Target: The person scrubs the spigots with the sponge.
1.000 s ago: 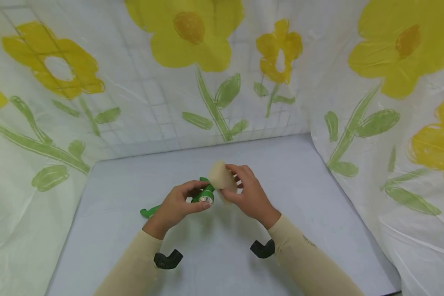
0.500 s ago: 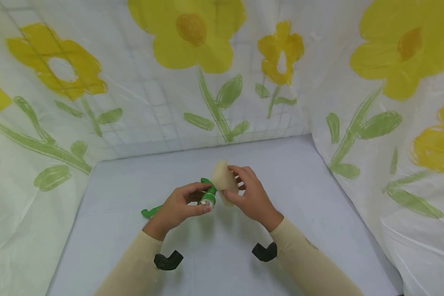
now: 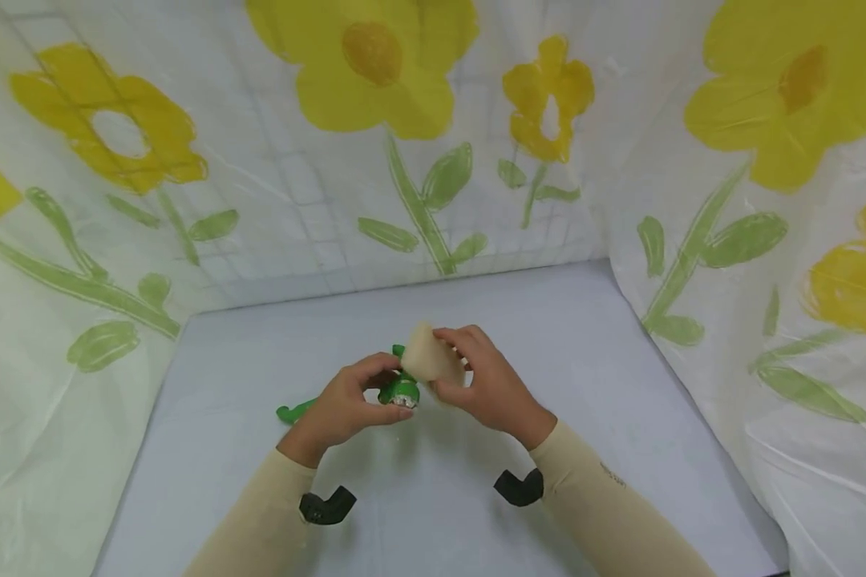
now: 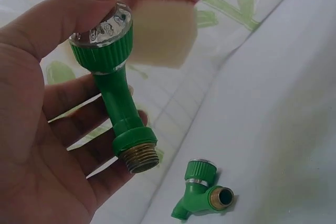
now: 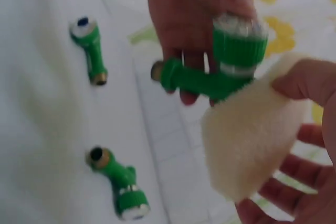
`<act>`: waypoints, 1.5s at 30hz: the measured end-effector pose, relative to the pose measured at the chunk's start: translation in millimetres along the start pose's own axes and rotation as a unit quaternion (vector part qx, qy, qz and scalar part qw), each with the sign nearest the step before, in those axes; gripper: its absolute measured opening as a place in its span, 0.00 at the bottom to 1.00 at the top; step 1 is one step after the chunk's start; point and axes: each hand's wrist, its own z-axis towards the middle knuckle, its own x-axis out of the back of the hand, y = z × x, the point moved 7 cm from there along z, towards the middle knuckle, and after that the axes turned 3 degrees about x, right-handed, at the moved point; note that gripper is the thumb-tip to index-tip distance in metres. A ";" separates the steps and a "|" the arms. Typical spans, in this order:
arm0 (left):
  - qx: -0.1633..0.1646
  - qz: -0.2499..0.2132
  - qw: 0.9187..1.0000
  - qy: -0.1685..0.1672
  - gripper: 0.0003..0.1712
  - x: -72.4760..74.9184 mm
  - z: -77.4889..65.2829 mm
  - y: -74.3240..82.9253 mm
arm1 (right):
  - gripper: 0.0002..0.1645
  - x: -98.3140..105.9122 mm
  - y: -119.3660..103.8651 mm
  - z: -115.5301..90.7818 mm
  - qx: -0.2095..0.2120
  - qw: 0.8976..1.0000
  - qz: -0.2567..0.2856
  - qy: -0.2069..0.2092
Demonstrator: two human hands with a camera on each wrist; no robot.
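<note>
My left hand (image 3: 350,405) grips a green plastic water tap (image 4: 118,98) with a silvery knob top and a brass threaded end. In the left wrist view the thumb lies on the knob and the fingers are behind the body. My right hand (image 3: 496,393) pinches a cream-coloured sponge (image 5: 252,135) between thumb and fingers. In the right wrist view the sponge lies up against the tap, covering its spout side. Both hands are held close together above the table.
On the white table (image 3: 548,336) lie two more green taps, one tap (image 5: 94,51) and another tap (image 5: 121,184) in the right wrist view. A green spout (image 3: 293,412) shows beside my left wrist. A flowered curtain (image 3: 296,200) hangs around the table's back and sides.
The sponge has shifted slightly left and tilted, covering more of the tap's upper part. The tap has turned a little in my left hand, which otherwise stays in place.
</note>
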 end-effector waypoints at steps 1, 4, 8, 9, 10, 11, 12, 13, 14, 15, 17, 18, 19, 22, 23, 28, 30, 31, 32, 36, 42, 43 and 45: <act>-0.003 0.001 1.000 0.004 0.31 1.2 -0.2 -0.4 | 0.40 -3.4 -5.6 -2.0 0.014 1.000 0.010 -0.018; -0.012 -0.006 1.000 0.012 0.30 4.3 0.0 -1.6 | 0.40 -9.4 -19.5 -4.4 0.050 0.997 0.024 -0.055; -0.001 -0.028 1.000 -0.001 0.31 0.4 1.1 -1.5 | 0.40 0.3 -11.6 1.4 0.028 1.000 -0.004 -0.003; 0.004 -0.038 0.999 -0.005 0.32 -1.3 1.3 -1.6 | 0.40 3.5 -6.9 2.1 0.012 1.000 -0.006 0.018; 0.008 -0.047 0.999 -0.010 0.32 -3.1 1.5 -1.9 | 0.40 5.6 -3.1 1.8 -0.002 0.999 -0.006 0.035; 0.010 -0.059 0.998 -0.011 0.33 -4.2 1.5 -1.6 | 0.40 5.5 0.1 0.7 -0.011 0.999 0.000 0.047; 0.012 -0.073 0.997 -0.010 0.33 -4.6 1.2 -2.2 | 0.40 4.2 0.7 -0.6 -0.016 0.998 0.010 0.052; 0.012 -0.089 0.996 -0.007 0.33 -4.3 0.9 -2.7 | 0.40 1.4 -0.1 -2.3 -0.017 0.998 0.027 0.050; 0.012 -0.100 0.995 -0.001 0.34 -3.4 0.6 -3.6 | 0.40 -2.6 -2.1 -4.1 -0.017 0.998 0.050 0.040; 0.010 -0.110 0.994 0.007 0.33 -2.1 0.4 -4.4 | 0.40 -7.3 -4.7 -5.8 -0.013 0.997 0.069 0.029; 0.006 -0.127 0.992 0.022 0.34 1.1 -0.3 -5.2 | 0.40 -15.4 -10.2 -7.9 -0.002 0.995 0.101 0.010; 0.007 -0.135 0.991 0.027 0.33 2.0 -0.8 -6.2 | 0.40 -17.6 -12.4 -8.3 0.002 0.994 0.111 0.006; 0.008 -0.140 0.990 0.027 0.33 2.2 -1.1 -7.2 | 0.40 -18.9 -13.0 -8.6 0.004 0.993 0.116 0.008; 0.017 -0.157 0.987 0.010 0.34 -2.1 -1.8 -8.4 | 0.40 -14.5 -7.9 -7.1 -0.004 0.995 0.094 0.046; 0.020 -0.163 0.986 0.001 0.34 -4.4 -1.9 -8.1 | 0.40 -11.2 -4.5 -6.1 -0.012 0.994 0.087 0.065; 0.011 -0.176 0.984 -0.010 0.36 -10.7 -1.2 -2.1 | 0.38 -6.9 1.4 -7.8 -0.042 0.988 0.101 0.112; 0.004 -0.169 0.986 0.009 0.34 -7.5 -1.5 -0.7 | 0.38 -13.1 -6.1 -11.0 -0.028 0.987 0.127 0.093; 0.000 -0.166 0.986 0.018 0.34 -6.2 -0.9 -0.4 | 0.39 -15.7 -10.3 -13.1 -0.018 0.987 0.133 0.083; -0.003 -0.164 0.986 0.026 0.33 -5.0 -0.4 -0.6 | 0.39 -17.7 -14.1 -14.7 -0.007 0.987 0.140 0.075; -0.004 -0.171 0.985 0.037 0.32 -2.0 -1.7 -1.3 | 0.40 -17.6 -17.8 -12.4 0.007 0.987 0.139 0.078; 0.008 -0.166 0.986 0.014 0.34 -6.8 -1.0 -0.5 | 0.39 -12.6 2.9 -8.0 -0.062 0.980 0.136 0.130; 0.007 -0.161 0.987 0.017 0.33 -6.2 -1.1 -0.1 | 0.39 -14.7 2.9 -9.2 -0.065 0.979 0.143 0.126; 0.005 -0.154 0.987 0.035 0.32 -3.1 -1.6 0.4 | 0.38 -20.4 -3.4 -11.9 -0.054 0.979 0.164 0.108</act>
